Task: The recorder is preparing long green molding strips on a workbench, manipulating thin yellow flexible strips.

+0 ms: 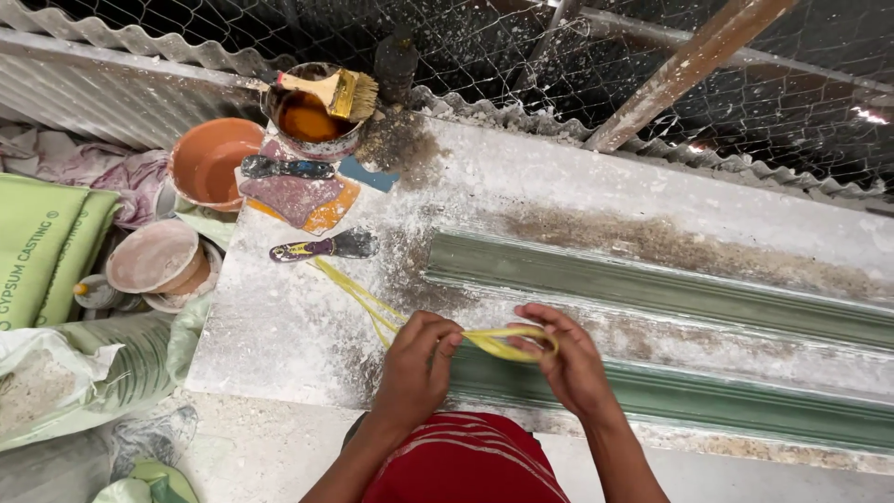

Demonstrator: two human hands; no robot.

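Yellow strap (372, 303), two hands gripping.

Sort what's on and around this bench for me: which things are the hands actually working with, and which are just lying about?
In hand:
yellow strap, pinched by left hand and looped around right hand
green moulding, directly under the hands

Lying about:
brush across the tin of brown liquid
orange bowl
two scrapers
green sacks
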